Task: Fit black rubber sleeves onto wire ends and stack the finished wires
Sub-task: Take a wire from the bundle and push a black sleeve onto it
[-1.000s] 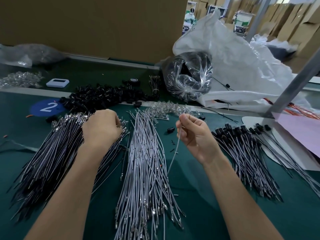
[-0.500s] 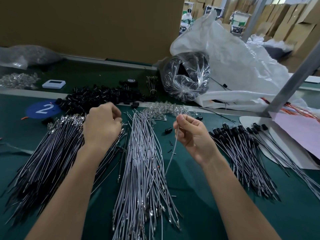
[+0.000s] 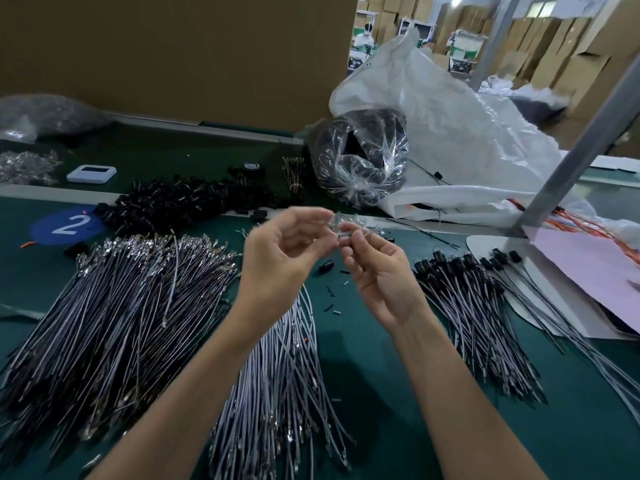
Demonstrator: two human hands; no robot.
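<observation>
Nearest the viewer, a fan of unsleeved grey wires (image 3: 284,382) is laid on the green table (image 3: 571,438) directly beneath the forearms, probably so that the next one can be taken without reaching. Above it both hands are held close together. A small dark piece (image 3: 346,234), judged to be a rubber sleeve at a wire end, is pinched at the tips of the right hand (image 3: 377,275). The left hand (image 3: 284,258) is curled towards it, thumb and fingers nearly meeting, but whether anything is gripped cannot be told through the blur. To the right, sleeved wires (image 3: 467,306) are stacked with their black caps at the far end, near the right hand for setting down. To the left, a darker wire bundle (image 3: 114,306) is kept apart. Farther off, loose black sleeves (image 3: 180,206) are heaped on the left hand's side, and beyond them a clear bag (image 3: 360,161) of dark stock is propped against a white sack (image 3: 467,126).
</observation>
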